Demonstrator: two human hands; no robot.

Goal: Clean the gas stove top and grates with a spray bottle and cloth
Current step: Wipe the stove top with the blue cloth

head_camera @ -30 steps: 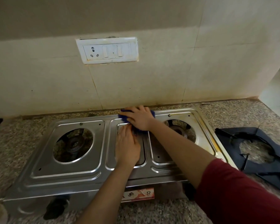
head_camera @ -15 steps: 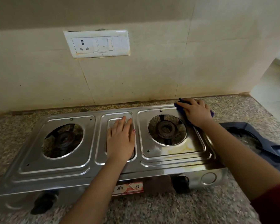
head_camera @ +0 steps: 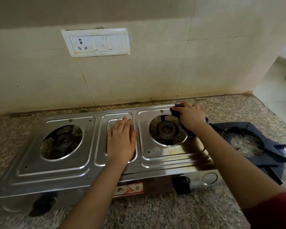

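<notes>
A speckled granite counter (head_camera: 172, 212) runs below a tiled wall, with the steel gas stove (head_camera: 56, 172) across the middle of the frame. The left hand (head_camera: 120, 142) lies flat, fingers straight, on the stove's centre panel. Right of centre, the right hand (head_camera: 190, 118) grips a blue cloth (head_camera: 175, 111) against the stove's upper right corner. The dark grates (head_camera: 271, 156) lie on the counter at the far right.

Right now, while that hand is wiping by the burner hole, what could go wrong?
The blue cloth hangs over the edge of the right burner opening, so it might snag on the metal arms inside. The right hand has its forearm close to the dark grates lying on the counter and could bump them. The yellowish stain in front of that burner may get missed.
</notes>
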